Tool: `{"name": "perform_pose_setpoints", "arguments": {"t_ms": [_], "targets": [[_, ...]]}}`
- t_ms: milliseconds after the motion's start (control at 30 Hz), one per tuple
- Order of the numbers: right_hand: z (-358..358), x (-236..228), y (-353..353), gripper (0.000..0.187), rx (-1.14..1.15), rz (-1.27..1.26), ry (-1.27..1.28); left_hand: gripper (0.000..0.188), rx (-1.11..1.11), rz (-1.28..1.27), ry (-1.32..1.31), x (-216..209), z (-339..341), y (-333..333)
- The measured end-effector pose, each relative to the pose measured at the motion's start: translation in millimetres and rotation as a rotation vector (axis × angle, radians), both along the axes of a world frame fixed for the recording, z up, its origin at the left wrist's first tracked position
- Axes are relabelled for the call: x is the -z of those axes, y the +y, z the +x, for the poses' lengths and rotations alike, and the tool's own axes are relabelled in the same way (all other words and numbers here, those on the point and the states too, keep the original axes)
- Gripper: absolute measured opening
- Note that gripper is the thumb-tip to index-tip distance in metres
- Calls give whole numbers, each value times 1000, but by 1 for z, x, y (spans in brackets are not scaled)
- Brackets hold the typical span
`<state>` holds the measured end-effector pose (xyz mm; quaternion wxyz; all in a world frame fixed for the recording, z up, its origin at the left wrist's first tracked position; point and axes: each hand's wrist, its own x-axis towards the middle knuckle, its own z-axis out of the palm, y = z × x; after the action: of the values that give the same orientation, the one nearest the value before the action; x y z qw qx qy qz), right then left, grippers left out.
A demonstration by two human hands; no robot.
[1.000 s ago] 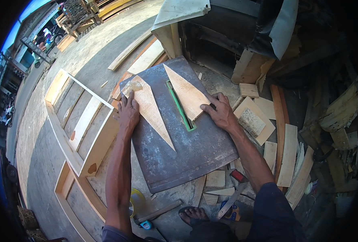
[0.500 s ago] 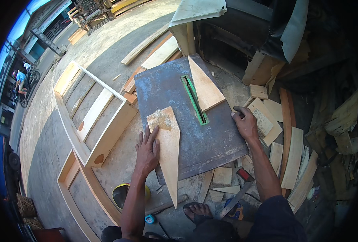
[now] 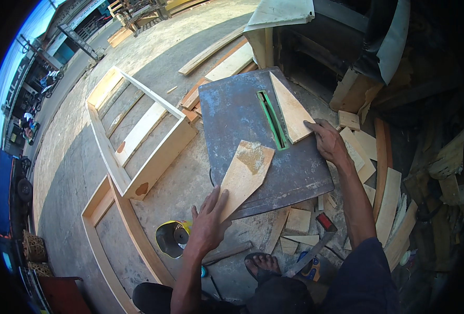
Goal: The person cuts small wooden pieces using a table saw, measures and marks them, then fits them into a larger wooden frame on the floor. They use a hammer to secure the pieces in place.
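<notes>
A dark metal table top (image 3: 224, 112) lies before me, with a green-edged slot (image 3: 272, 120) through it. My left hand (image 3: 209, 222) grips the near end of a pale tapered board (image 3: 246, 180), which rests slantwise over the table's near left part. A rough sandy patch marks the board's far end. Right of the slot lies a triangular wooden piece (image 3: 292, 111), its tip pointing away. At its lower right corner, my right hand (image 3: 330, 141) holds it between the fingers; the thumb is partly hidden.
Wooden frames (image 3: 153, 159) stand on the ground to the left. Offcuts (image 3: 297, 221) and a red-handled saw (image 3: 326, 222) lie below the table, near my foot (image 3: 261, 264). A yellow-rimmed container (image 3: 172, 238) sits left of them. More planks (image 3: 388, 209) are heaped at the right.
My left hand has gone from lying flat on the board to gripping its near end, and the board has turned clockwise. My right hand has moved onto the triangular piece's corner. The view has shifted.
</notes>
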<state>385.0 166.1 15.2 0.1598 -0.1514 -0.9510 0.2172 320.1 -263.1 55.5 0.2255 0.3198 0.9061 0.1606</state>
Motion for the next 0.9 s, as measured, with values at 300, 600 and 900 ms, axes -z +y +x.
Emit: {"name": "perform_pose_setpoints", "arguments": {"t_ms": [300, 600, 900], "targets": [[76, 21, -30, 61, 576, -916, 186, 76, 168, 111, 36, -9, -18, -25], [230, -36, -139, 52, 409, -1247, 321, 81, -54, 2, -15, -12, -14, -35], [269, -54, -225, 34, 471, -664, -249, 82, 52, 54, -37, -6, -27, -26]]}}
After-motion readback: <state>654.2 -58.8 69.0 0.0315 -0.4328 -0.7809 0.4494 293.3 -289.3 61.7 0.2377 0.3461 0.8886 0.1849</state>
